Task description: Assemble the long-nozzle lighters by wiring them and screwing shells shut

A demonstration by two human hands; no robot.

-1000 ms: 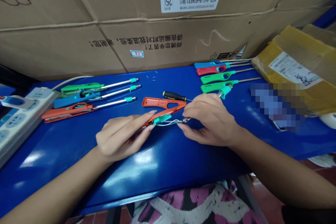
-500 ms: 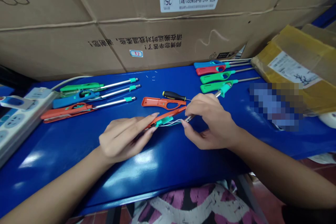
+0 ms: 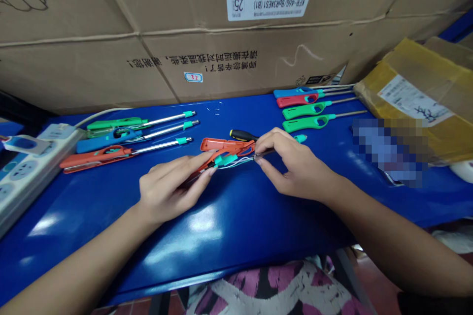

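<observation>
My left hand (image 3: 177, 184) is closed around the handle of an opened orange gas lighter (image 3: 238, 149). A teal trigger piece (image 3: 226, 160) shows just past its fingertips. Thin white wires (image 3: 239, 162) stretch from there to my right hand (image 3: 293, 167). That hand pinches the end of a metal lighter tube, mostly hidden behind its fingers. Beyond the knuckles pokes the tube's teal tip (image 3: 300, 138). Behind the held handle, a loose orange shell half (image 3: 210, 143) lies on the table, partly overlapped in view. A black and yellow screwdriver (image 3: 242, 135) rests just behind it.
Several long lighters lie in two groups, with an orange one (image 3: 98, 158) at left and a green one (image 3: 305, 123) at right. A power strip (image 3: 33, 157) borders the left side. A taped parcel (image 3: 402, 93), a blurred-out object (image 3: 388, 150) and a large carton (image 3: 199, 49) surround the blue table (image 3: 207, 251).
My right hand has lowered the tube's far tip and moved slightly nearer the screwdriver. The held orange handle has turned, now overlapping the loose shell half in view.
</observation>
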